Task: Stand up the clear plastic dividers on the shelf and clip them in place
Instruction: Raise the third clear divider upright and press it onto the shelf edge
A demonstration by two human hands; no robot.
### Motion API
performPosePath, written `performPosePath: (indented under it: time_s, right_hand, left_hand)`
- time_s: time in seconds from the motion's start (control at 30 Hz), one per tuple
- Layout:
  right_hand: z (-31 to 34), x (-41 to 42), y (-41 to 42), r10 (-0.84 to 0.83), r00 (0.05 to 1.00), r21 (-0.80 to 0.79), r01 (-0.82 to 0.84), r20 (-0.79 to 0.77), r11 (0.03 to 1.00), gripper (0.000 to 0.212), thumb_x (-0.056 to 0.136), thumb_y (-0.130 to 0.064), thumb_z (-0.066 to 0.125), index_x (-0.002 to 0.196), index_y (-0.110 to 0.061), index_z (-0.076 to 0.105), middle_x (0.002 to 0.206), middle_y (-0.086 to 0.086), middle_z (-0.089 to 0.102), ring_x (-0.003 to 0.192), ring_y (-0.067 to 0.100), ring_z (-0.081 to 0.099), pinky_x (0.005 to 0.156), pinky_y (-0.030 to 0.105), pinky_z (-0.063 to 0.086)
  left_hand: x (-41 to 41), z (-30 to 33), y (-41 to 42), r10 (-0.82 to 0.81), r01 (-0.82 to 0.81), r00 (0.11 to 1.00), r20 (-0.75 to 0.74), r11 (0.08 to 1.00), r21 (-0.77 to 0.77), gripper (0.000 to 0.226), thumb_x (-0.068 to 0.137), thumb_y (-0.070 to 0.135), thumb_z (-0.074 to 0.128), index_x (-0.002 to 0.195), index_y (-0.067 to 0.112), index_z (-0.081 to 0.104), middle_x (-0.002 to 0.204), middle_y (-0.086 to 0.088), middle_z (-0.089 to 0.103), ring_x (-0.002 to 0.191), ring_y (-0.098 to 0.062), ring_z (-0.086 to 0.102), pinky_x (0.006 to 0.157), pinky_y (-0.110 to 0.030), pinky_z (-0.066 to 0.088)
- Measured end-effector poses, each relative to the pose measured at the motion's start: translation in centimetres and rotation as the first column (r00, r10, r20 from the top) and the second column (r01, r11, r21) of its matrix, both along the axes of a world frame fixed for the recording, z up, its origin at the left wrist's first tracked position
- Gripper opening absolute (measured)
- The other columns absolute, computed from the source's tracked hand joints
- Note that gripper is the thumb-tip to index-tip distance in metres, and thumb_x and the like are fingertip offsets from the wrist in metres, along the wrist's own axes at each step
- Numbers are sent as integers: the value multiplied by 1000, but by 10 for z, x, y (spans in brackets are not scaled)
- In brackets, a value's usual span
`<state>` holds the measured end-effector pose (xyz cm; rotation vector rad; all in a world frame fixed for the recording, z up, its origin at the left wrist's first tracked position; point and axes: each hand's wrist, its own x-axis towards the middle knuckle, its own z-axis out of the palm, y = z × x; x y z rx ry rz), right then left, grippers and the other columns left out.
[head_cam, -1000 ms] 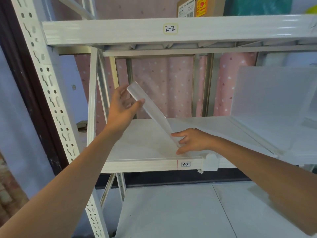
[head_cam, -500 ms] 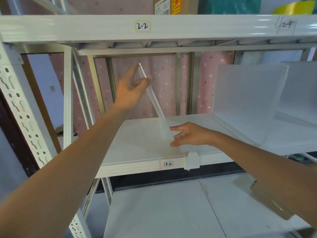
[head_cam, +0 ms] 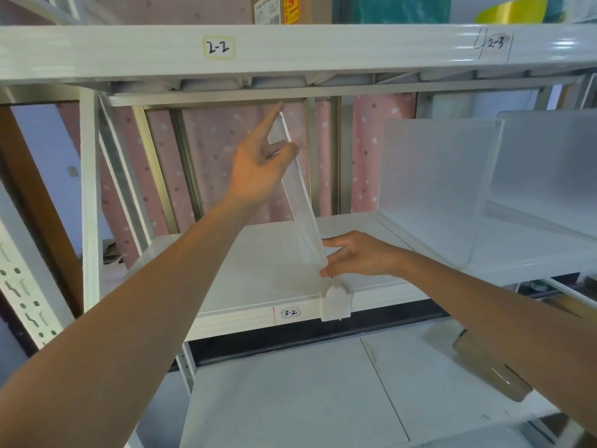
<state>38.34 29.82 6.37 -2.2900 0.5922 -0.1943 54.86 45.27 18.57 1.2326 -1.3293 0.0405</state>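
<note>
On the far left is a white metal post [head_cam: 19, 286] with rows of little holes. My left hand [head_cam: 258, 169] is up high, and it holds the top of a clear plastic divider [head_cam: 298, 202] with my thumb on the near side and my fingers behind. The divider is thin, smooth and see-through, and it leans a bit to the left. Its bottom edge sits on the flat white shelf [head_cam: 258, 286]. My right hand [head_cam: 358, 255] is down low, half open, with my fingertips touching the divider's bottom near corner. Just below that is a small white clip [head_cam: 336, 303] on the shelf's front edge, next to a sticker [head_cam: 290, 313] that says 3-2. To the right, another divider [head_cam: 433, 189] already stands up straight; it looks milky and has round corners. Behind the shelf hangs a pink dotted cloth [head_cam: 226, 156]. A white beam [head_cam: 323, 46] runs over the top.
</note>
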Motion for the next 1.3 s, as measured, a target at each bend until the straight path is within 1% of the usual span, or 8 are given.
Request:
performPosePath:
  time_s: [0.27, 0.47, 0.57, 0.73, 0.9, 1.1, 1.2, 1.3]
  right_hand:
    - [-4, -6, -5, 3, 1000, -8, -3, 15, 1000, 91, 65, -57, 86, 148, -39, 52, 116, -17, 76, 119, 9, 64, 117, 42, 36]
    - [-11, -10, -5, 8, 1000, -6, -8, 21, 1000, 92, 63, -56, 86, 147, -38, 53, 113, -17, 76, 118, 8, 65, 118, 42, 36]
    - [-13, -11, -2, 5, 999, -16, -5, 32, 1000, 94, 60, -59, 86, 146, -39, 54, 114, -17, 76, 117, 7, 66, 117, 41, 37]
    - [-12, -16, 1, 25, 999, -19, -24, 43, 1000, 78, 67, -52, 84, 141, -43, 59, 108, -20, 77, 114, 6, 67, 115, 40, 39]
    - [-13, -15, 2, 5, 999, -22, -4, 48, 1000, 76, 70, -50, 83, 142, -43, 58, 109, -17, 77, 113, 7, 67, 115, 40, 39]
    - [-14, -18, 6, 8, 998, -27, -6, 63, 1000, 66, 80, -40, 85, 140, -44, 59, 115, -13, 77, 111, 3, 68, 112, 33, 42]
    - [-16, -17, 4, 2, 998, -46, 1, 63, 999, 68, 77, -45, 85, 140, -42, 60, 117, -11, 76, 113, 6, 68, 112, 35, 42]
    - [-21, -15, -1, -6, 998, -55, 9, 61, 998, 79, 68, -58, 84, 141, -44, 58, 117, -12, 76, 114, 4, 68, 113, 36, 42]
  left_hand:
    - [-10, 2, -13, -29, 30, 999, 36, 999, -15, 63, 100, 21, 66, 157, 32, 40, 165, 6, 32, 113, -2, 68, 92, -10, 45]
    - [-14, 0, -19, -53, 50, 995, 87, 998, 39, 65, 99, 28, 67, 156, 37, 39, 160, 2, 43, 122, -13, 65, 81, 2, 42]
    - [-18, 1, -21, -35, 32, 996, 83, 999, 40, 63, 99, 28, 67, 155, 40, 41, 162, 10, 37, 122, -11, 65, 79, 2, 43]
    - [-19, -1, -23, -43, 37, 995, 95, 997, 64, 64, 98, 33, 66, 154, 48, 39, 154, 0, 51, 125, -11, 62, 77, 4, 40]
    - [-22, -1, -23, -18, 12, 995, 102, 999, 52, 62, 100, 31, 66, 154, 45, 39, 164, 14, 32, 128, -10, 60, 76, 2, 43]
    - [-17, 0, -31, -15, 4, 992, 122, 996, 91, 61, 99, 34, 66, 152, 47, 40, 158, 3, 45, 129, -9, 59, 77, 3, 42]
    - [-19, 0, -37, -14, -1, 987, 161, 996, 94, 59, 99, 35, 65, 152, 47, 41, 153, -4, 53, 128, -12, 61, 89, -2, 46]
    - [-24, -3, -41, -3, -12, 979, 202, 997, 72, 57, 100, 29, 63, 151, 44, 43, 145, -11, 59, 116, -18, 63, 96, -23, 55]
